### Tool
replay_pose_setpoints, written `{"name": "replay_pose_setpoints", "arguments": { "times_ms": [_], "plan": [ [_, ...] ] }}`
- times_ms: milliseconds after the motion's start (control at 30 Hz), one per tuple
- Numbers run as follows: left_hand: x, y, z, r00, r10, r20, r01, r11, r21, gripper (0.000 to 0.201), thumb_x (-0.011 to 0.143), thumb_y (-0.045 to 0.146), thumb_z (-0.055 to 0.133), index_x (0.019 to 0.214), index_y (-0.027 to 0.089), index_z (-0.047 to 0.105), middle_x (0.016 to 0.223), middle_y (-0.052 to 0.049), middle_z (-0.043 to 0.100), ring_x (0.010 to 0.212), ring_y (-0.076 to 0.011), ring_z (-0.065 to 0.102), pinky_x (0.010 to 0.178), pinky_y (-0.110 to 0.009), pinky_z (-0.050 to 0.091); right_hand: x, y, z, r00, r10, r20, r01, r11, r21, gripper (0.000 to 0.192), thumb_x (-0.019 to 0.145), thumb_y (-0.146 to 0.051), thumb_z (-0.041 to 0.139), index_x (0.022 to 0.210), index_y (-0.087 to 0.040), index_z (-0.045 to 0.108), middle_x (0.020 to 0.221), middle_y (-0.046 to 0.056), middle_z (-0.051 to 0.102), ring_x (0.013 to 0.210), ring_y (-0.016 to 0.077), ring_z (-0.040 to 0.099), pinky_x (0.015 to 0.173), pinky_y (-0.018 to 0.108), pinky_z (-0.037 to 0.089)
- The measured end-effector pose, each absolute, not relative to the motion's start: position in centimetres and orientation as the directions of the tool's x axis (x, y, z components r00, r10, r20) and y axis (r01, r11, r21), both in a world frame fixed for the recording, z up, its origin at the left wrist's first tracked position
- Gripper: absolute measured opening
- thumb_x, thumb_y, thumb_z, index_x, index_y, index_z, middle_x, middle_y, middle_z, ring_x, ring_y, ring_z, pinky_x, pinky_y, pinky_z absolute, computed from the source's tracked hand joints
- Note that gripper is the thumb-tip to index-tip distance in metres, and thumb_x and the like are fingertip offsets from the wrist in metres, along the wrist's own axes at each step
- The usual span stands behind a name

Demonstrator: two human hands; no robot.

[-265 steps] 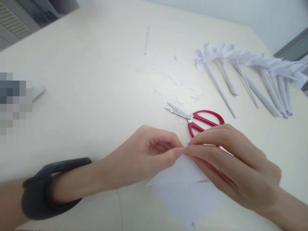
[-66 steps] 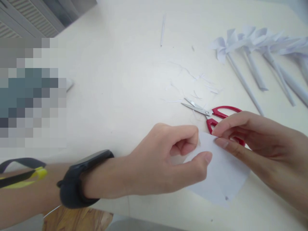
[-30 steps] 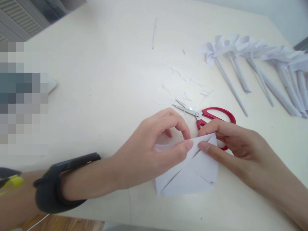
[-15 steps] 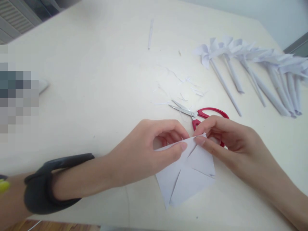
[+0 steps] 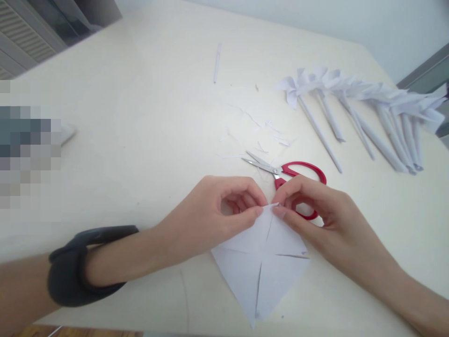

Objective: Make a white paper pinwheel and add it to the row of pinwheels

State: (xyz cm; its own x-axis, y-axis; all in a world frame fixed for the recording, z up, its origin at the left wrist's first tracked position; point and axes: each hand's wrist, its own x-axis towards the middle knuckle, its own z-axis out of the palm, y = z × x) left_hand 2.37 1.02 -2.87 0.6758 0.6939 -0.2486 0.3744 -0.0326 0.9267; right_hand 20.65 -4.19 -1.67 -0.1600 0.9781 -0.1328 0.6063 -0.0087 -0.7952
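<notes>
**Two hands pinch the far corner of a slit paper square**

Head view shows a white paper square lying flat on the pale desk, turned so that one corner points at the person and the opposite corner points away. Straight slits run in from its corners toward the middle, dividing it into triangular flaps. The left hand, with a dark band on its wrist, pinches the far corner between thumb and forefinger; the right hand meets it from the other side, fingertips closed on the same tip of paper. The rest of the sheet rests on the desk below both hands.

Thin sheet like this is judged to be very light, limp and easy to crease or tear, most of all at the inner ends of the slits. It looks best held by a flap tip with a light pinch, as both hands do now, not by the weak centre.

Red-handled scissors with bright steel blades lie just beyond the hands, partly behind the right fingers. Fine paper slivers are scattered past them. Farther right, a row of finished white paper pinwheels on rolled paper sticks lies side by side. A single thin paper roll lies apart near the far edge.
</notes>
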Motion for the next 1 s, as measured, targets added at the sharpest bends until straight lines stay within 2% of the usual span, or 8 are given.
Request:
{"name": "replay_pose_setpoints", "arguments": {
  "times_ms": [100, 367, 467, 767, 1000],
  "plan": [
    [2.5, 1.0, -2.8, 0.69, 0.684, -0.236, 0.369, -0.052, 0.928, 0.009, 0.081, 0.018, 0.053, 0.08, 0.017, 0.063, 0.075, 0.002, 0.065, 0.07, -0.0109, 0.06, 0.064, -0.019, 0.048, 20.6, -4.4, -2.0, -0.186, 0.976, -0.111, 0.618, 0.028, -0.785, 0.008, 0.082, -0.013, 0.054, 0.08, -0.021, 0.056, 0.074, -0.003, 0.057, 0.063, 0.0093, 0.049, 0.053, 0.022, 0.039],
    [2.7, 1.2, -2.5, 0.7, 0.669, -0.251, 0.379, -0.05, 0.924, 0.012, 0.081, 0.016, 0.053, 0.07, 0.016, 0.06, 0.066, 0.004, 0.06, 0.062, -0.0086, 0.055, 0.057, -0.018, 0.044, 20.7, -4.9, -2.5, -0.247, 0.964, 0.1, 0.649, 0.241, -0.722, 0.011, 0.08, -0.009, 0.055, 0.083, -0.02, 0.057, 0.079, 0.0, 0.058, 0.071, 0.012, 0.052, 0.059, 0.026, 0.043],
    [2.7, 1.2, -2.6, 0.702, 0.667, -0.249, 0.391, -0.069, 0.918, 0.013, 0.079, 0.013, 0.053, 0.068, 0.016, 0.058, 0.065, 0.005, 0.058, 0.062, -0.0082, 0.054, 0.057, -0.017, 0.043, 20.7, -4.9, -2.7, -0.281, 0.941, 0.192, 0.656, 0.334, -0.677, 0.01, 0.08, -0.009, 0.055, 0.083, -0.018, 0.058, 0.079, 0.001, 0.058, 0.072, 0.0116, 0.053, 0.061, 0.026, 0.044],
    [2.7, 1.1, -2.8, 0.713, 0.646, -0.271, 0.401, -0.059, 0.914, 0.012, 0.08, 0.013, 0.051, 0.07, 0.017, 0.058, 0.066, 0.004, 0.059, 0.063, -0.0081, 0.054, 0.058, -0.017, 0.043, 20.6, -5.2, -3.1, -0.355, 0.868, 0.348, 0.69, 0.494, -0.528, 0.013, 0.079, -0.004, 0.057, 0.087, -0.015, 0.059, 0.083, 0.002, 0.062, 0.079, 0.0109, 0.055, 0.067, 0.024, 0.047],
    [2.5, 1.1, -2.8, 0.686, 0.661, -0.305, 0.371, 0.044, 0.928, 0.012, 0.079, 0.016, 0.054, 0.069, 0.016, 0.059, 0.064, 0.004, 0.059, 0.06, -0.008, 0.054, 0.053, -0.016, 0.043, 20.5, -5.2, -2.8, -0.394, 0.821, 0.414, 0.727, 0.554, -0.406, 0.014, 0.079, -0.003, 0.057, 0.086, -0.015, 0.061, 0.084, 0.004, 0.066, 0.079, 0.0117, 0.058, 0.068, 0.026, 0.048]
  ]
}}
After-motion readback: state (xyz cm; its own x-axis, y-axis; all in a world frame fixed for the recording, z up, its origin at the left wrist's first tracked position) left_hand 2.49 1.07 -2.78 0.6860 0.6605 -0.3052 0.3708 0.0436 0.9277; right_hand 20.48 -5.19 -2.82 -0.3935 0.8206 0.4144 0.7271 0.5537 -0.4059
